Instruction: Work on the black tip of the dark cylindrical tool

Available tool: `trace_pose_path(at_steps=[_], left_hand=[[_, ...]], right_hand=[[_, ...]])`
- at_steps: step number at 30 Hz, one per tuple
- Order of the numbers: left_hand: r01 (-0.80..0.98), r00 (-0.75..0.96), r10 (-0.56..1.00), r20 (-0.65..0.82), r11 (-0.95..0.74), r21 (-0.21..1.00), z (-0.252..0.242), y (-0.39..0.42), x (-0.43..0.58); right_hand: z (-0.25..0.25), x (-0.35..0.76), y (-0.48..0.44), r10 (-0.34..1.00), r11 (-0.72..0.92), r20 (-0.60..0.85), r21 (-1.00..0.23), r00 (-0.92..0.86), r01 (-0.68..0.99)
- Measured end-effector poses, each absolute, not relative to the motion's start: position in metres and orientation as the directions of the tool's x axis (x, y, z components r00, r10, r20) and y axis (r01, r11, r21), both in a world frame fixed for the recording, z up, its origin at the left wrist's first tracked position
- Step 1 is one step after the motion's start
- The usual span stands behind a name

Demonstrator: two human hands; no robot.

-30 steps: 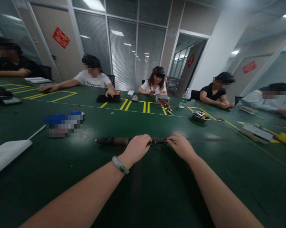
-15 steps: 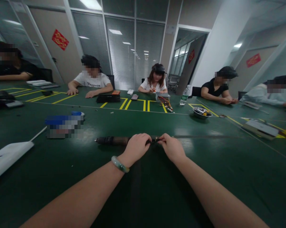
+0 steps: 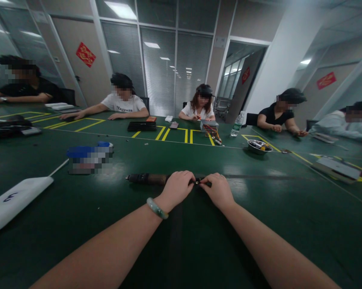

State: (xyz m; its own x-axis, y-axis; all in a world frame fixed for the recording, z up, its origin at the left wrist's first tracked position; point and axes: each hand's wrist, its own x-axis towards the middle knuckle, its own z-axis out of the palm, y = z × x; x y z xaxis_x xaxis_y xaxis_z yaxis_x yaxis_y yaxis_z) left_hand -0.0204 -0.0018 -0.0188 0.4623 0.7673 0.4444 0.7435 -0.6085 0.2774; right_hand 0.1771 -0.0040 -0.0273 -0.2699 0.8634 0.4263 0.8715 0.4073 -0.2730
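Note:
Between my two hands is a small black part with a pale, shiny spot, too small to name. My left hand pinches its left side, fingers bent and pressed together. From the other side my right hand grips a black piece, thumb and fingers closed. Whether the two sides are joined is hidden by the fingertips. Just beyond my left hand lies a dark, cylindrical power screwdriver, its metal tip pointing left. The hand covers its right end. A green bangle circles my left wrist.
On the green table, a white power bank-like block with a cable lies left. A metal bowl of small parts, a water bottle and a grey box with coloured wires stand farther off. Several people sit opposite.
The view has shifted slightly, so things sit farther right. My fingers have turned the small part a little. Across the table, the person in the white T-shirt has stretched one arm out to the left.

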Motion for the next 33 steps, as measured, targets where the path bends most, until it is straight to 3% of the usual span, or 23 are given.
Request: trace_pose_path(at_steps=[18,33], left_hand=[[0.747,0.457,0.78,0.429,-0.597,0.29,-0.015,-0.003,-0.02],[0.759,0.48,0.767,0.425,-0.607,0.238,-0.012,-0.006,-0.02]], right_hand=[[-0.028,0.172,-0.001,0.869,0.416,0.412,-0.305,-0.275,0.857],[-0.02,0.166,-0.003,0.81,0.482,0.447,-0.138,-0.38,0.865]])
